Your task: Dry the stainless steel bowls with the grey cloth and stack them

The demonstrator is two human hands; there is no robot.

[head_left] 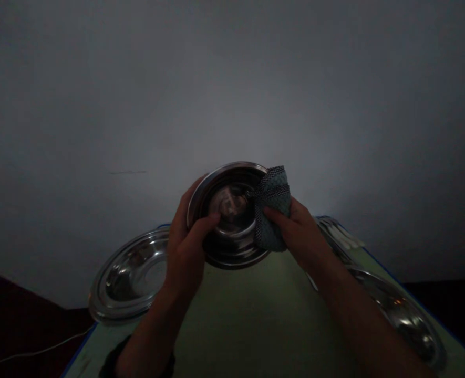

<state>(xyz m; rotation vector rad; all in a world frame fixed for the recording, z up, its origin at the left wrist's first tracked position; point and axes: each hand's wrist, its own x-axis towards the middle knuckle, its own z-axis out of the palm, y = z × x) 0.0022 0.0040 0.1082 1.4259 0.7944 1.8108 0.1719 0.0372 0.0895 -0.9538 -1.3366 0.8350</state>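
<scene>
A round steel plate (232, 210) is held up above the table, tilted with its inside facing me. My left hand (187, 247) grips its left rim, thumb over the inner edge. My right hand (301, 233) is closed on a bunched teal checked cloth (271, 207), which is pressed against the plate's right rim.
A pale green table (251, 320) with a blue edge lies below. Another steel plate (132, 275) rests at its left corner. More steel plates (401, 310) lie along the right edge, with what looks like cutlery (340, 233) beyond them. A white cable (31, 354) runs over the dark floor at left. A plain wall stands behind.
</scene>
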